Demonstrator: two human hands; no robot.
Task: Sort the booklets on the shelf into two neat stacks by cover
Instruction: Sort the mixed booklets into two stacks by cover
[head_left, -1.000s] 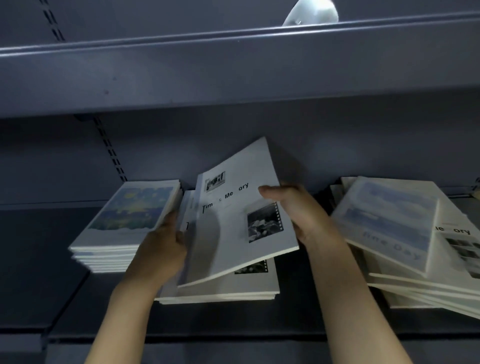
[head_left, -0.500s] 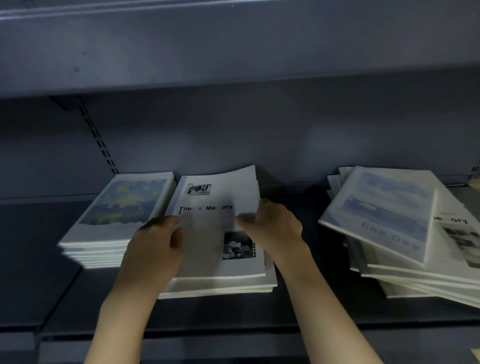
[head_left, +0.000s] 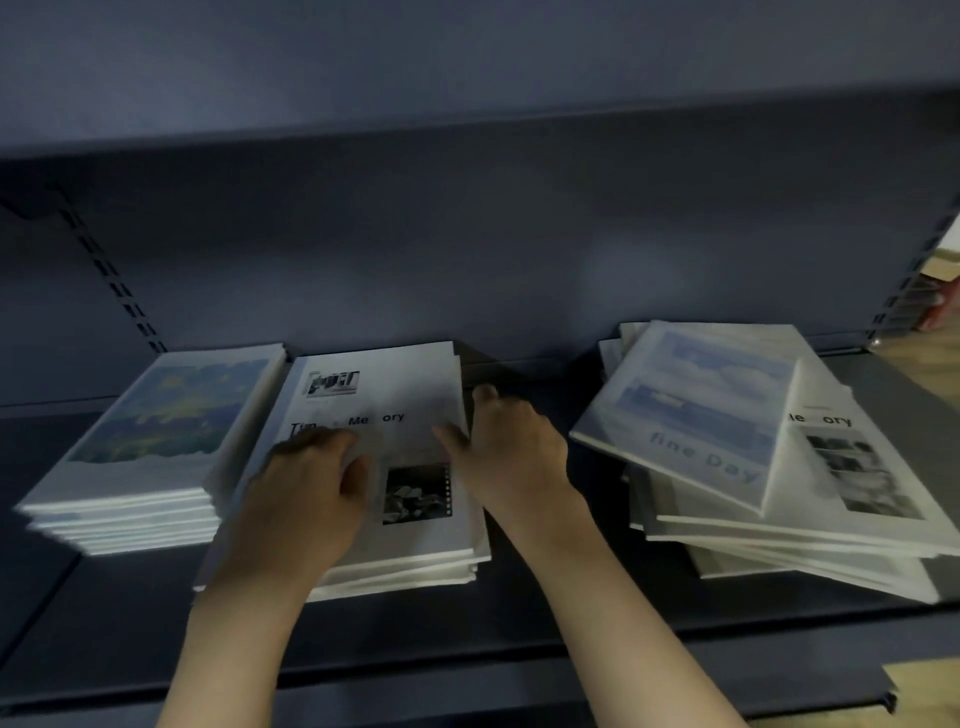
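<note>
Three piles of booklets lie on the dark shelf. At the left is a neat stack with blue-and-yellow painted covers. In the middle is a stack of white "Time Memory" booklets with black-and-white photos. My left hand rests flat on its top cover at the left side. My right hand lies against the stack's right edge, thumb on the cover. At the right sits a messy pile mixing a "fine Day" sky cover and a "Time Memory" cover.
The shelf's back panel rises right behind the piles, and an upper shelf overhangs them. Slotted uprights run down the back at both sides. A wooden floor shows past the right end.
The white booklet that both hands held tilted up has been laid flat on the middle stack. My hands now press and square it. The view has tilted downward.
</note>
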